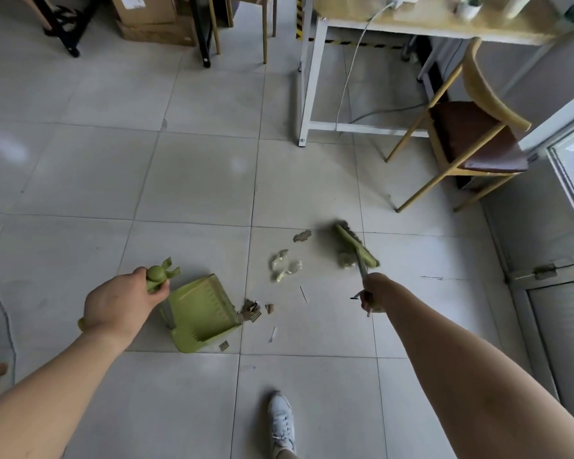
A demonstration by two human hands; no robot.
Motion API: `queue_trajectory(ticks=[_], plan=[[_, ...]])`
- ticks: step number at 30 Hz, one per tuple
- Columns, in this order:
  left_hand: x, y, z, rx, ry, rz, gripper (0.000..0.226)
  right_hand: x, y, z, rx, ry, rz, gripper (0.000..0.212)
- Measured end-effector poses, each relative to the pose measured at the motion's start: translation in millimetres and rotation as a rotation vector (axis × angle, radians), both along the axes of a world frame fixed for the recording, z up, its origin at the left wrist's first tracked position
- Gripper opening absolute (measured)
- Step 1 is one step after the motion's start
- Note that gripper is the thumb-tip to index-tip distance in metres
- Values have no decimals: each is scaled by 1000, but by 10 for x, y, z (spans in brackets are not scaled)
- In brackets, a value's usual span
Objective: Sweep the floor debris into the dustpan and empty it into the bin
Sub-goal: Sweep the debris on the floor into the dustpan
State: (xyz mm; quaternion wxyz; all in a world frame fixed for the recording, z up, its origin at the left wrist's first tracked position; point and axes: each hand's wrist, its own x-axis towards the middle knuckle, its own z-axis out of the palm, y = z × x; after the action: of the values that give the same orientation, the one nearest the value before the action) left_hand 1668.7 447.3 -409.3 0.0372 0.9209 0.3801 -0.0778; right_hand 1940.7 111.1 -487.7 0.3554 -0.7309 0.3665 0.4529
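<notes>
A green dustpan (202, 313) stands on the tiled floor, its mouth facing right. My left hand (120, 303) grips the top of its upright green handle (158, 276). My right hand (371, 293) holds the thin handle of a green broom; the broom head (355, 245) rests on the floor to the right of the debris. Crumpled clear plastic wrappers (284, 265) lie between broom and dustpan. Brown cardboard scraps (251, 311) sit right at the dustpan's mouth, another scrap (301, 236) lies further back, and one scrap (223, 345) lies by the pan's near corner. No bin is in view.
A white-framed table (307, 77) with a hanging cable stands behind the debris. A wooden chair (471, 140) with a dark seat is at the right, next to a door frame. Cardboard boxes (153, 21) and chair legs line the back. My white shoe (280, 422) is below.
</notes>
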Motion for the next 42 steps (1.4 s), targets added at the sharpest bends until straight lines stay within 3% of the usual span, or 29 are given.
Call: queue_trajectory(ticks=[8,15,21,28,42], plan=[[1,10,-19,54,39,-14,42,-78,805,13,182,54,-12,43],[-254,176,-9,78,51,-45,41,-493,1257,-111,159,102,165,43],[-538,341,3,95,61,-111,41,-1272,1207,-191,35,132,233,28],[-983,571,37,69,14,-206,41,-2306,1294,-277,42,173,233,41],[-2207,912,112,85,-43,-267,42,-4042,1618,-81,59,181,120,30]])
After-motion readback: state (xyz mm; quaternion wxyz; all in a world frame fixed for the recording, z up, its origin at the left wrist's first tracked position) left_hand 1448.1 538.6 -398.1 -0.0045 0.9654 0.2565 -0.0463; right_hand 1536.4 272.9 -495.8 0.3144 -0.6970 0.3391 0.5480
